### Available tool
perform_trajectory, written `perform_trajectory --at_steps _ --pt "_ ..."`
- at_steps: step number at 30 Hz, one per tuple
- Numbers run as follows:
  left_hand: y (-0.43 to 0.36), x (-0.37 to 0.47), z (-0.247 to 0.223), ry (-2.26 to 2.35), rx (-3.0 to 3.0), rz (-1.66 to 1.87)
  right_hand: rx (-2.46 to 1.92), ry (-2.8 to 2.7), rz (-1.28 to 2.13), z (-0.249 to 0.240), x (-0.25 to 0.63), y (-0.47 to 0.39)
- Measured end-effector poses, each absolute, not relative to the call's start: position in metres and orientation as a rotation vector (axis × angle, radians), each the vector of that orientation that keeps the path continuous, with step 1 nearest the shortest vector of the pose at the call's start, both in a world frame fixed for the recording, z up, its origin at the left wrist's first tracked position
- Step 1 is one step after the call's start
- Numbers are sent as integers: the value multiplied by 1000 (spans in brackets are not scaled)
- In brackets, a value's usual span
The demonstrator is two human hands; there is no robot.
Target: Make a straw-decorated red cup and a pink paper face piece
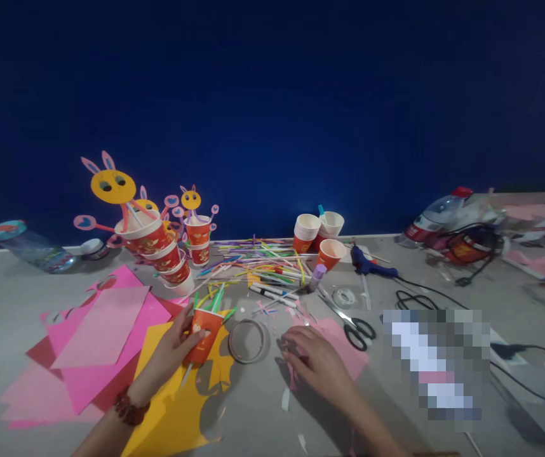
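Note:
A red paper cup (204, 336) is held in my left hand (181, 343), above the yellow paper (162, 406). Green strips stick up from the cup's mouth, and a pale stick shows below it. My right hand (314, 363) hovers over or rests at the edge of a pink paper sheet (349, 349), fingers bent, with a small pink piece at the fingertips. Between my hands lies a roll of tape (246, 341). Black-handled scissors (358, 332) are right of the tape, beyond my right hand.
Stacked cups with yellow rabbit faces (113, 186) stand at the back left, pink sheets (105, 324) before them. Pipe cleaners (263, 260), markers (272, 294) and more cups (331, 254) fill the middle back. A blue glue gun (370, 263), cables and a bottle (437, 219) are at right.

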State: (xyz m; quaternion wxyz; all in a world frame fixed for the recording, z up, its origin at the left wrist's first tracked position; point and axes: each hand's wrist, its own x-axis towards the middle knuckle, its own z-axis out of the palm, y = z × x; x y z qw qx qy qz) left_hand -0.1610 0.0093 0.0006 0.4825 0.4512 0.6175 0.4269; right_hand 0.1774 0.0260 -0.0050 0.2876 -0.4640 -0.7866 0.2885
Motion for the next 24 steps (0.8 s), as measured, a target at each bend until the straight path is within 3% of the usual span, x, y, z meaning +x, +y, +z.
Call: perform_trajectory --at_steps 9,16,24 --pt "30 -156 16 1460 1216 1112 -1236 -2282 761 5 165 21" --pt "76 -142 20 1319 1313 1116 -714 -2711 593 15 101 29" --pt "106 -142 7 1406 1402 1185 -1071 -2668 391 -2 31 80"
